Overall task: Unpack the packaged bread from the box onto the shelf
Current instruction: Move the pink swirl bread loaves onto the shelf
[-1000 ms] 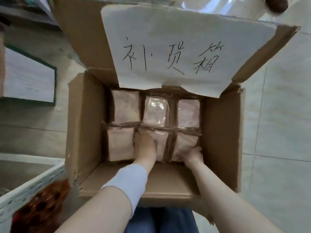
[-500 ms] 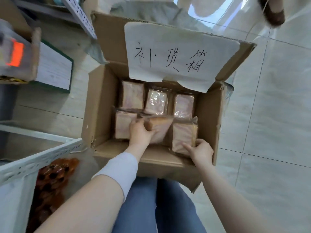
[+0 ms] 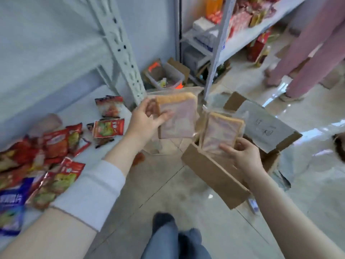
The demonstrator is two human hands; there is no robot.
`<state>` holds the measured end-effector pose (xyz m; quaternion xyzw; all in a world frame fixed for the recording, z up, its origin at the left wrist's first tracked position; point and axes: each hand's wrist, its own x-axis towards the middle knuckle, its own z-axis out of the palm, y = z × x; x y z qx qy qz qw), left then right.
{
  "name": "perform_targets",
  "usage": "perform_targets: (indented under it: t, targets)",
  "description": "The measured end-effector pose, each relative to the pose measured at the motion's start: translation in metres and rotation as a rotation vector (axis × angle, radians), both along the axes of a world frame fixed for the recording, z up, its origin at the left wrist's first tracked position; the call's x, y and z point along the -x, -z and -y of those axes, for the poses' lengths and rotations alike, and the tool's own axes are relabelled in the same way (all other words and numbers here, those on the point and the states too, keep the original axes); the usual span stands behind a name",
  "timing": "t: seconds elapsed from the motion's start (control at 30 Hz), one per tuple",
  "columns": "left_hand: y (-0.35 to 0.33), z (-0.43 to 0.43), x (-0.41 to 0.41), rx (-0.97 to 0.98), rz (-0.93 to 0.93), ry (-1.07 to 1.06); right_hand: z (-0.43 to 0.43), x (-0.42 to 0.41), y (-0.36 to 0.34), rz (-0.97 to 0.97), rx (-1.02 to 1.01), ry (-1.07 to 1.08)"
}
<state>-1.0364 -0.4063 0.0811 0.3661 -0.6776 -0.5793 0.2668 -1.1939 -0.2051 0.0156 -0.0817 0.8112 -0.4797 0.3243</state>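
Observation:
My left hand [image 3: 147, 118] grips a clear-wrapped pack of sliced bread [image 3: 179, 118], held upright in the air near the white shelf post. My right hand [image 3: 242, 156] pinches a second bread pack [image 3: 220, 133] by its lower edge, just above the open cardboard box [image 3: 214, 174]. The box sits on the floor at the right, its flap carrying a handwritten paper label [image 3: 265, 126]. The low white shelf [image 3: 89, 113] lies to the left. The inside of the box is hidden by my right hand and the pack.
Several red, green and blue snack packets [image 3: 56, 146] lie scattered on the low shelf. A slanted white shelf post [image 3: 123, 51] stands behind my left hand. Farther shelving [image 3: 233, 34] holds goods at the back. A person in pink trousers [image 3: 308, 53] stands at the right. My knees [image 3: 173, 240] are below.
Both hands have lifted a bread pack each out of the box. The view has swung up and left from the box toward the shelf.

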Motion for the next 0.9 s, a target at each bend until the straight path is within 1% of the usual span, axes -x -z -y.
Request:
perform_targets:
  t: [0.07, 0.17, 0.23, 0.33, 0.47, 0.6, 0.7, 0.9]
  targets:
    - [-0.053, 0.017, -0.063, 0.057, -0.052, -0.095, 0.038, -0.039, -0.048, -0.05, 0.099, -0.116]
    - [-0.119, 0.044, -0.161, 0.197, -0.09, -0.236, 0.098, -0.106, -0.112, -0.081, 0.243, -0.271]
    - [-0.152, 0.062, -0.229, 0.272, -0.094, -0.339, 0.138, -0.157, -0.145, -0.073, 0.335, -0.352]
    - [-0.182, 0.091, -0.329, 0.352, -0.086, -0.493, 0.196, -0.241, -0.176, -0.077, 0.42, -0.455]
    - [-0.193, 0.13, -0.46, 0.401, -0.046, -0.668, 0.271, -0.366, -0.196, -0.071, 0.453, -0.6]
    - [-0.187, 0.187, -0.553, 0.373, -0.064, -0.823, 0.346, -0.463, -0.2, -0.06, 0.482, -0.643]
    - [-0.182, 0.243, -0.594, 0.358, -0.083, -0.908, 0.406, -0.517, -0.204, -0.056, 0.499, -0.641]
    - [-0.169, 0.372, -0.636, 0.285, -0.124, -0.979, 0.545, -0.588, -0.202, -0.13, 0.497, -0.635]
